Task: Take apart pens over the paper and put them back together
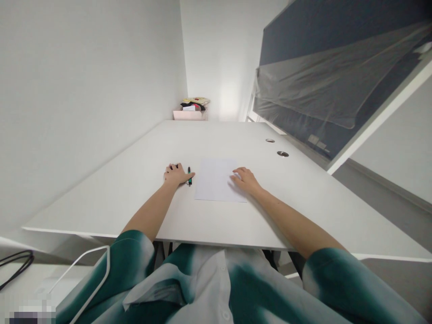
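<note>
Can read no word, number, brand or sign anywhere. On the pen (190, 181) by the thumb of the left hand (173, 174), can make out no lettering; likewise on the paper (216, 180) under the fingers of the right hand (246, 179). Beyond the right hand, low on the dark board (300, 40), can see small pale patches (317, 142), too small to read or to tell for labels.

Button-front shirt (205, 288), blotchy teal-green and white; short loose sleeves (329, 274); white placket (223, 281), pale buttons (226, 315).
</note>
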Action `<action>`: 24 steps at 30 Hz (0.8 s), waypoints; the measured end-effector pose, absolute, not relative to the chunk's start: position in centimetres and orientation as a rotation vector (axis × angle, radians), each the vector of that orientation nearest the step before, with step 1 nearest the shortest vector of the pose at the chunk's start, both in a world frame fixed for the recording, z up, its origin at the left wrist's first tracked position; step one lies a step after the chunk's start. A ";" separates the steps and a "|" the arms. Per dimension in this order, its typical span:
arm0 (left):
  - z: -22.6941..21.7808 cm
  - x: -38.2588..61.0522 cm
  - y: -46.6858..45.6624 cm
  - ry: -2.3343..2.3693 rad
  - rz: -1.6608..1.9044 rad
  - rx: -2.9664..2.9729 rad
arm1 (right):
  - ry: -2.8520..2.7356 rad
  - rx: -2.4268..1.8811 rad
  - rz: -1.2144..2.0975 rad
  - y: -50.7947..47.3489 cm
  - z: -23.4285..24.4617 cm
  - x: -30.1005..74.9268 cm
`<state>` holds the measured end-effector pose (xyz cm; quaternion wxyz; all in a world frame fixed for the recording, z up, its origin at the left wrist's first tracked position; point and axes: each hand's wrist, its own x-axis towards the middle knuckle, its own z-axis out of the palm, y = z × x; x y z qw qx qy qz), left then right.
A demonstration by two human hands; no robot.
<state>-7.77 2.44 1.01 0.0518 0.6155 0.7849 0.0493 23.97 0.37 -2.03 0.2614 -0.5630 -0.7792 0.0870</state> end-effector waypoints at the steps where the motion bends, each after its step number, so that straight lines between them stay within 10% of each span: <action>1: 0.8 -7.8 2.5 2.373 0.136 1.895 | -2.170 -1.532 0.217 0.0 -2.1 23.6; 24: 2.1 -10.2 2.6 2.213 0.220 2.331 | -2.120 -1.592 0.262 1.2 -2.1 24.4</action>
